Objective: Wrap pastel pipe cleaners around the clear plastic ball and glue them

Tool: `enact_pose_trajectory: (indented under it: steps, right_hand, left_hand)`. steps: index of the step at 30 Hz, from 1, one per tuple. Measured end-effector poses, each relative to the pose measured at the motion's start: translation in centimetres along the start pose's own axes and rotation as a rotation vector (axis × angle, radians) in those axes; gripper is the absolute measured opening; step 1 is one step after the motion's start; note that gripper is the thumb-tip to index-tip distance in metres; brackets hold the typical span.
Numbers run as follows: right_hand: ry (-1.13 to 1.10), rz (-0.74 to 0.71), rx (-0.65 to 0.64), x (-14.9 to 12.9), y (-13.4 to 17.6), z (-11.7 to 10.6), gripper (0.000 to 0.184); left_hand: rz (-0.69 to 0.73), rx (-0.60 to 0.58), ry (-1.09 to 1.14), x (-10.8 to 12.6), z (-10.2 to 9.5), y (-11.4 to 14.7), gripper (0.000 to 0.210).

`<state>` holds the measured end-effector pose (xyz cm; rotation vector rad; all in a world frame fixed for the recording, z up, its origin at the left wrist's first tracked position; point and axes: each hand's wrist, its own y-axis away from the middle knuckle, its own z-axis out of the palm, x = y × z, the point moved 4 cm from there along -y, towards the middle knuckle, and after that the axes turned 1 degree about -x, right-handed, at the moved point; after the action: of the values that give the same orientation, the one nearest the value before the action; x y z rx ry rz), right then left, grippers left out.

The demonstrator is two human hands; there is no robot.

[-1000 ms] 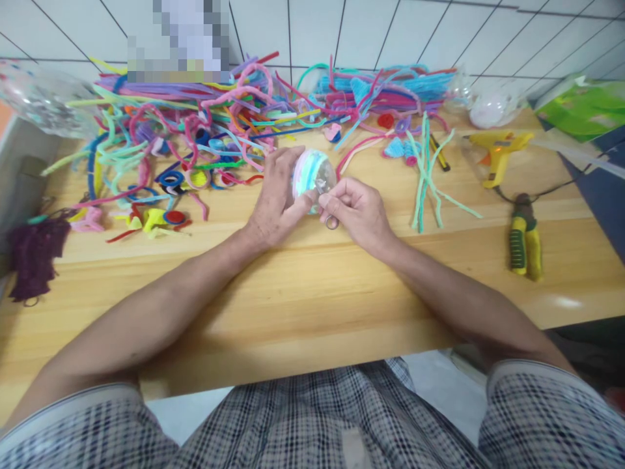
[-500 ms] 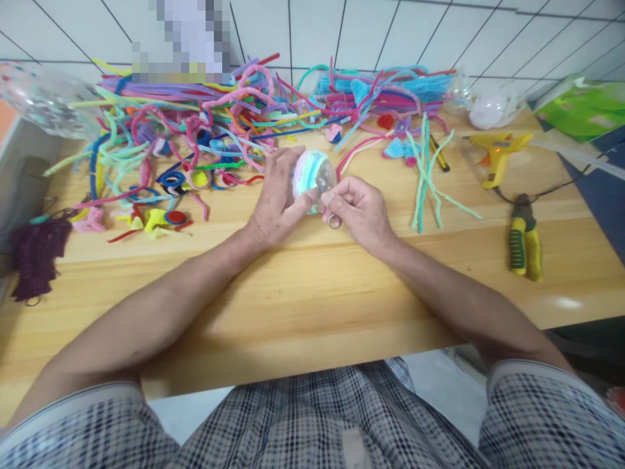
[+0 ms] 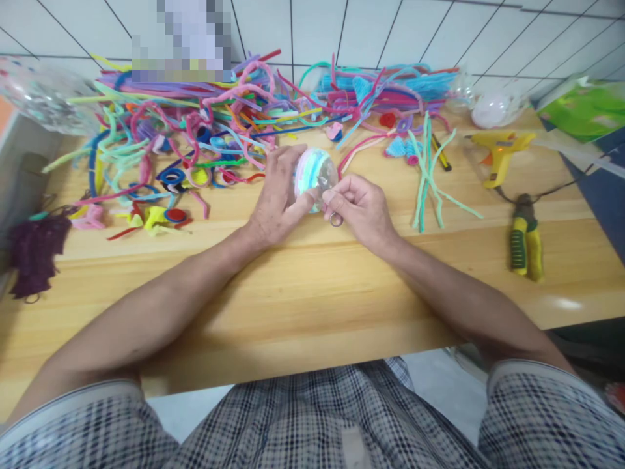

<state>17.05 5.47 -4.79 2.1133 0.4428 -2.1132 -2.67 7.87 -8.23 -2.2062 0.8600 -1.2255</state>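
Observation:
A clear ball (image 3: 312,170), banded with white, green, blue and lilac pipe cleaners, is held above the wooden table (image 3: 312,293). My left hand (image 3: 280,195) wraps round its left side, the thumb along the near face. At the ball's bare right end, my right hand (image 3: 359,207) has thumb and forefinger pinched together. A small metal ring (image 3: 335,219) hangs below those fingers; whether it is in the pinch or worn on a finger I cannot tell. What lies between the right fingertips is hidden.
Bundles of coloured pipe cleaners (image 3: 166,88) lie along the wall. Green pipe cleaners (image 3: 427,176) cross right of my hands. Farther right are a yellow glue gun (image 3: 502,153) with its cable, pliers (image 3: 526,241), a cutter knife (image 3: 442,155) and clear balls (image 3: 492,107). A purple tassel piece (image 3: 39,254) lies left.
Both hands keep the same hold on the ball. The whole view has shifted very slightly; nothing else has visibly moved.

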Motion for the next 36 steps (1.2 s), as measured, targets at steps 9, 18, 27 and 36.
enact_pose_trajectory:
  steps: [9, 18, 27, 36]
  right_hand:
    - [0.082, -0.028, -0.015, 0.12, 0.18, -0.15, 0.063]
    - [0.117, -0.042, -0.002, -0.05, 0.37, -0.16, 0.062]
    - [0.109, -0.048, 0.011, -0.10, 0.37, -0.30, 0.063]
    - [0.121, -0.072, 0.012, -0.18, 0.38, -0.23, 0.063]
  left_hand:
    - [0.002, 0.002, -0.030, 0.05, 0.05, 0.02, 0.079]
    - [0.007, -0.002, -0.031, 0.06, 0.02, -0.01, 0.077]
    - [-0.019, -0.015, -0.018, 0.23, -0.03, -0.07, 0.078]
    - [-0.012, -0.004, -0.028, 0.13, 0.10, -0.04, 0.078]
